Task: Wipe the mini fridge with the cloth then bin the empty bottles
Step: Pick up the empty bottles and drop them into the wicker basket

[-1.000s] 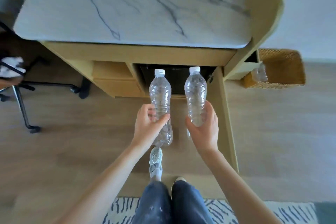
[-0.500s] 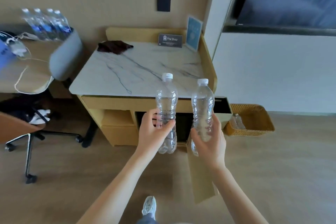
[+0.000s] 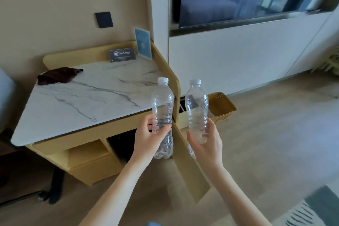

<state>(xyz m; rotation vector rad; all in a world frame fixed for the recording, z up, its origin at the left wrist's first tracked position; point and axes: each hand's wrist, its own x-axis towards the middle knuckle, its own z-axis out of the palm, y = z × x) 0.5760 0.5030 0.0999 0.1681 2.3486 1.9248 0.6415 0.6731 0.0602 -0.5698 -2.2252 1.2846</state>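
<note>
A: Which step is this, do you reckon?

B: The binning, I'd judge. The left hand has its fingers wrapped around the lower half of one clear bottle, and the right hand is closed the same way on the second bottle. Both are upright, white caps on, and look empty.

A: And the wiping?

B: Looks done with, going by how things lie. The dark cloth sits bunched at the far left corner of the marble worktop, well apart from both hands. The mini fridge is only a dark opening under the worktop, just left of the left-hand bottle; I can't tell its state.

A: Where's the bin?

B: The woven basket on the floor, right of the cabinet and just behind the right-hand bottle. Whether anything is in it, I can't tell from here.

A: So the next move?

B: Carry both bottles rightward past the open cabinet door, which juts out toward the person between the hands and the basket, then lower them over the rim before letting go. They are light and could bounce out if dropped from height.
</note>
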